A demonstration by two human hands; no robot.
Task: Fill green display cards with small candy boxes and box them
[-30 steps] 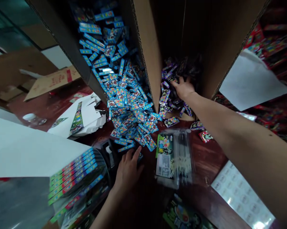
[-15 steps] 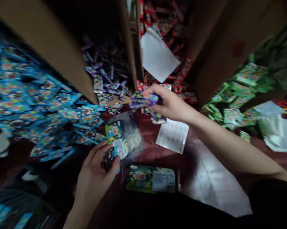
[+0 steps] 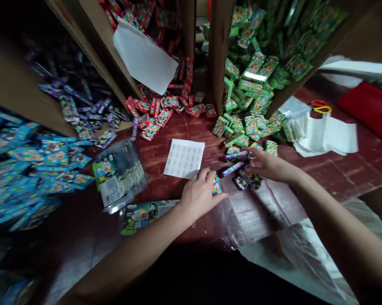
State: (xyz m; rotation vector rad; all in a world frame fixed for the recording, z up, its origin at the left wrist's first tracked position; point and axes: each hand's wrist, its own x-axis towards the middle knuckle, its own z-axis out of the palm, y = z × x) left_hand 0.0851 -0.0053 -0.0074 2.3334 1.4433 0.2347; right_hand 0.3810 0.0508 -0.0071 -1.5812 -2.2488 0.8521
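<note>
My left hand [image 3: 197,193] is closed around a small blue candy-like packet [image 3: 216,185], low over the table; whether more packets sit under the palm is hidden. Just to its right lie several small purple packets [image 3: 232,169], loosely scattered. My right hand [image 3: 269,165] is over their right side with fingers apart, thumb and fingertips close to the purple packets. A pile of green packets [image 3: 246,127] begins right behind that hand. Left of my left hand is a white printed label sheet [image 3: 184,157].
Cardboard boxes [image 3: 218,55] at the back spill red packets [image 3: 155,123] and green ones. Blue packets [image 3: 34,169] heap at left. Clear packaging with a printed card [image 3: 110,173] and another printed pack [image 3: 140,218] lie in front. Folded white papers [image 3: 327,135] lie right.
The view has swung right. My right hand, earlier holding purple packets, has let them go on the table. My left hand has left the clear packaging and moved right with the blue packet.
</note>
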